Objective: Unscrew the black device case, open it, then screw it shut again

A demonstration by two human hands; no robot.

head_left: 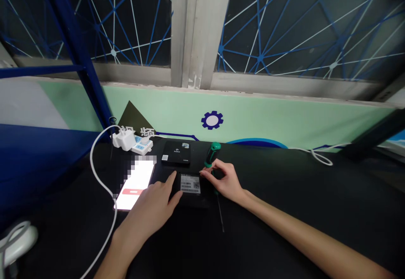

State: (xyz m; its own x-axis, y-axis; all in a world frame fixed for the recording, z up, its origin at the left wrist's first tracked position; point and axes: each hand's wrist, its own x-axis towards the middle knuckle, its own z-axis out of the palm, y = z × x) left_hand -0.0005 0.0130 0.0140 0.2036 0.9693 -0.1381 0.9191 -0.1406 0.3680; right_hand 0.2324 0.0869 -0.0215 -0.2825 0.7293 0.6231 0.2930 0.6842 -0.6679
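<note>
A dark flat box with a white printed label (190,184) lies on the black table. My left hand (155,201) rests at its left side, index finger and thumb stretched apart and touching its edge. At the box's upper right corner, the fingertips of my right hand (224,180) are pinched round the lower end of a green and black screwdriver (212,154), its handle tilted upward. The tip is hidden by the fingers. A second screwdriver, with a thin shaft (220,213), lies under and in front of my right hand; its handle is mostly covered.
Behind the labelled box lies another black box (176,152). A phone with a bright screen (136,184) is left of it. A power strip (141,146) holds a white plug adapter (124,139), and a white cable (92,161) loops down the left side. A green wall (177,110) stands behind.
</note>
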